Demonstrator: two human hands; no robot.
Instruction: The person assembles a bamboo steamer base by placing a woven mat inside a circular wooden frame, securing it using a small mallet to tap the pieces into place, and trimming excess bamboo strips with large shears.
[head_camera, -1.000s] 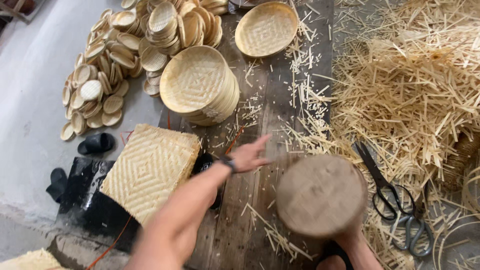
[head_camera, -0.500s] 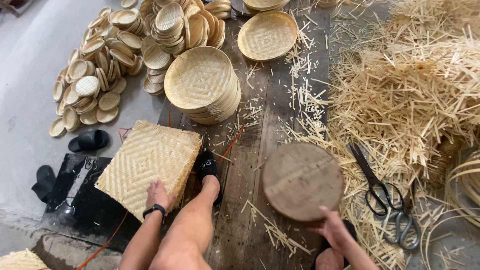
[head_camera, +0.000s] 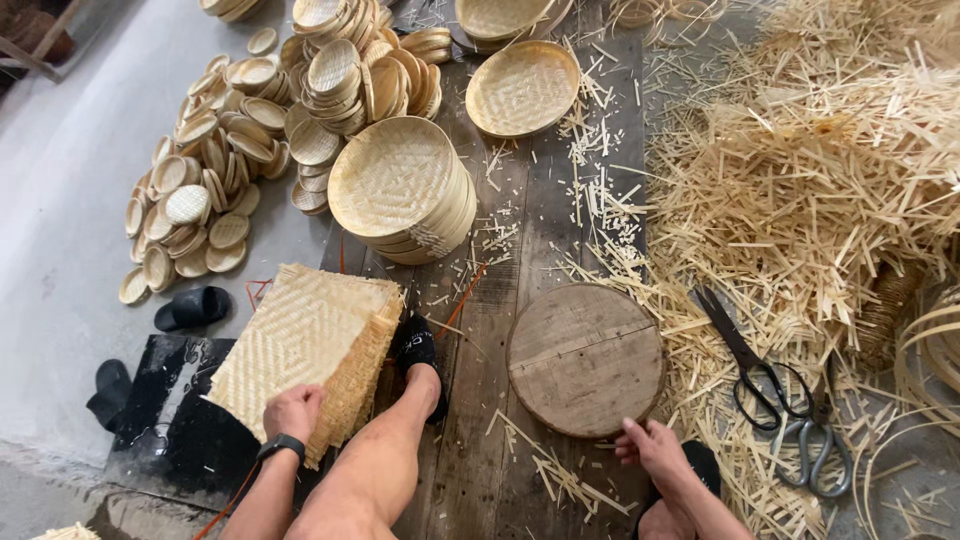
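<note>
Both grips are closed on something. Low in the frame, left of centre, the left hand (head_camera: 292, 412) has its fingers curled over the near edge of a stack of square woven bamboo mats (head_camera: 305, 345), with a dark watch band (head_camera: 281, 446) on the wrist just below. That stack lies tilted at lower left, partly over a black glossy sheet (head_camera: 170, 420) and partly on the plank surface (head_camera: 500, 470), its frayed right edge just beside a foot in a black slipper (head_camera: 418, 345).

At lower centre-right, the right hand (head_camera: 652, 450) pinches the near rim of a round wooden disc (head_camera: 585, 358), which lies flat on the planks at mid-frame, thin bamboo slivers scattered around it. Right of the disc, a pair of large black-handled scissors (head_camera: 770, 385) rests on the edge of a big heap of bamboo strips (head_camera: 800, 190) that fills the right side of the frame.

Above the mats, at centre, stands a stack of round woven trays (head_camera: 400, 190), leaning slightly. One single round tray (head_camera: 522, 88) lies flat in the upper middle, well apart from the disc. Piles of small woven discs (head_camera: 215, 190) spread over the grey floor at upper left. A loose black slipper (head_camera: 192, 307) lies on the floor just left of the mats, and another dark one (head_camera: 108, 392) sits at the far left edge.
</note>
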